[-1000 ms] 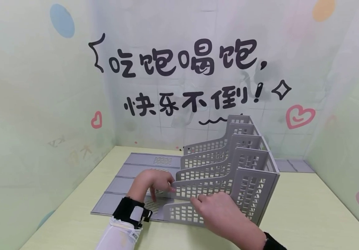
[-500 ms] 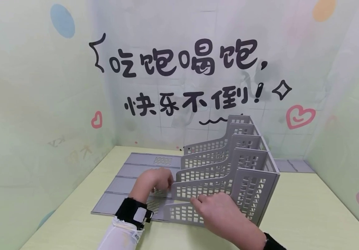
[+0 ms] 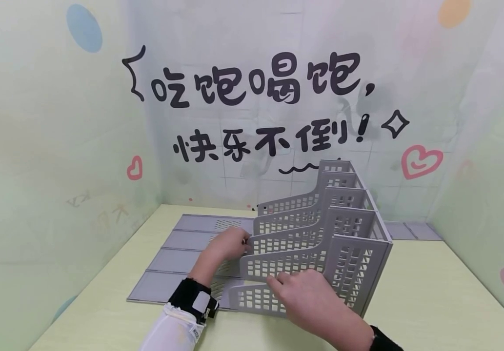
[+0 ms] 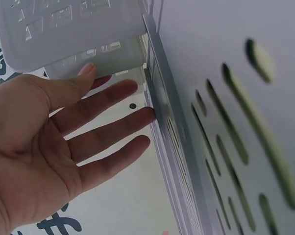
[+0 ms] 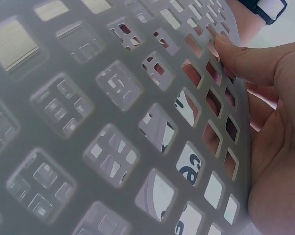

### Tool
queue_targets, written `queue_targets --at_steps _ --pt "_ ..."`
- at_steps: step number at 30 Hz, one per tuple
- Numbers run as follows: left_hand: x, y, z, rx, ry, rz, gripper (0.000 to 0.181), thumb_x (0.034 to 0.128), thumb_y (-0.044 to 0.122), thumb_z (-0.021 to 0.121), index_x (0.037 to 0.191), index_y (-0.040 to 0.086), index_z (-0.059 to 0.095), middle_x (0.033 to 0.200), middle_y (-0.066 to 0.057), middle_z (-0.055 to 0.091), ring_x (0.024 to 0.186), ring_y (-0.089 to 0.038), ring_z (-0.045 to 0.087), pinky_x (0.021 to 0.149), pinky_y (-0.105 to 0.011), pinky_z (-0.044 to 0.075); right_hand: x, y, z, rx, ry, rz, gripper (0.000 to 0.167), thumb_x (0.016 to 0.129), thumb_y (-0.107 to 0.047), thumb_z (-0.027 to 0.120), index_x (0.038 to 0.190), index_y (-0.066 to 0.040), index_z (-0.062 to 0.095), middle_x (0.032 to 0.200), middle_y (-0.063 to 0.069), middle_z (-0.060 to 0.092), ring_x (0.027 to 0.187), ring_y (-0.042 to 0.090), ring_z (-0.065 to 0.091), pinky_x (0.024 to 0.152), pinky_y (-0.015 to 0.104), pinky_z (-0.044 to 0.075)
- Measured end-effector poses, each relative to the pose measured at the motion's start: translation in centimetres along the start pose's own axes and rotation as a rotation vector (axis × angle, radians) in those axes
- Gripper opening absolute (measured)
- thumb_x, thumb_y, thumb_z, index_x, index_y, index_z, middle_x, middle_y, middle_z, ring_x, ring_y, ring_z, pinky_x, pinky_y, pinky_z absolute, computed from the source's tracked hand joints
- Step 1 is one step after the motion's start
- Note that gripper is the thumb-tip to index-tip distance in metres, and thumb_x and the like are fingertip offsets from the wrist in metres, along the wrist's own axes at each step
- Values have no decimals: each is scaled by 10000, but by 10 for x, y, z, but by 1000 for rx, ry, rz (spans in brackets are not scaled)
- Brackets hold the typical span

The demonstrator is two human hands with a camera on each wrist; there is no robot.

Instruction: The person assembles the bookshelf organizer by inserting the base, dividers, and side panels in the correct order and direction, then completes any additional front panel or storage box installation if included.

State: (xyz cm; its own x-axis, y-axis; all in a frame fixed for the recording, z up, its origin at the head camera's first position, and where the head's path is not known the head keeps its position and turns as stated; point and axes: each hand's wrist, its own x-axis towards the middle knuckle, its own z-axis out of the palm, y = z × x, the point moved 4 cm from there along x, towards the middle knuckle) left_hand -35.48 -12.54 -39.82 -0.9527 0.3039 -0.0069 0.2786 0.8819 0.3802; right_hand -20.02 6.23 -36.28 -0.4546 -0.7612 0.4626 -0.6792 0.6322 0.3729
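A grey plastic file organizer [image 3: 287,258] with several upright perforated dividers stands on the table. My left hand [image 3: 227,243] is at the low front end of a middle divider. In the left wrist view, thumb and index finger pinch the corner of that divider [image 4: 103,68], while the other fingers [image 4: 113,120] are spread below it. My right hand [image 3: 311,297] grips the top edge of the nearest side panel [image 3: 260,298]. Seen from the right wrist, its thumb [image 5: 235,54] lies on the near face of the perforated panel [image 5: 98,112], with fingers showing through the holes behind.
A flat grey slotted panel [image 3: 164,285] with fold lines lies under and left of the dividers. Another flat grey panel [image 3: 414,231] shows behind the organizer at right. The pale yellow table [image 3: 445,302] meets printed cloth walls on its left, back and right.
My left hand has shifted away from me, from the front end of a nearer divider to one farther back. The right hand stays on the nearest panel.
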Motion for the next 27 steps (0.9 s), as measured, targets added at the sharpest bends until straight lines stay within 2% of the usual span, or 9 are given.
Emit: queue_targets --at_steps 4,10,16,22,27 --pt "0 3 -2 27 17 -22 92 1061 135 632 1048 77 703 930 -60 705 775 -163 579 684 -324 501 0 0 -1 5 6 -7 388 725 -56 793 1078 -216 765 705 -110 667 467 33 474 396 215 238" --pt "0 2 -3 38 17 -59 97 1062 123 622 1074 71 703 982 -83 720 816 -170 592 736 -349 537 0 -1 -1 -7 9 -17 380 738 -75 803 1091 -214 778 721 -105 688 493 40 536 401 221 297" --pt "-2 -2 -4 29 19 -93 130 1056 118 634 1116 59 734 997 -90 732 820 -174 597 744 -355 541 1 -2 0 4 -10 -6 369 765 -91 814 1109 -221 786 747 -103 711 491 32 519 400 207 254" --pt "-5 -3 -5 18 8 -75 102 1074 132 613 1043 84 697 918 -63 691 789 -167 577 707 -338 502 1 -3 0 -6 3 -17 376 755 -84 810 1105 -220 781 743 -107 706 491 33 529 401 208 249" --pt "-4 -6 -5 26 7 -54 102 1094 134 579 1011 108 632 861 -48 628 763 -178 545 683 -334 436 1 -3 0 -4 1 -22 373 762 -84 809 1111 -214 779 764 -102 725 521 43 584 405 214 298"
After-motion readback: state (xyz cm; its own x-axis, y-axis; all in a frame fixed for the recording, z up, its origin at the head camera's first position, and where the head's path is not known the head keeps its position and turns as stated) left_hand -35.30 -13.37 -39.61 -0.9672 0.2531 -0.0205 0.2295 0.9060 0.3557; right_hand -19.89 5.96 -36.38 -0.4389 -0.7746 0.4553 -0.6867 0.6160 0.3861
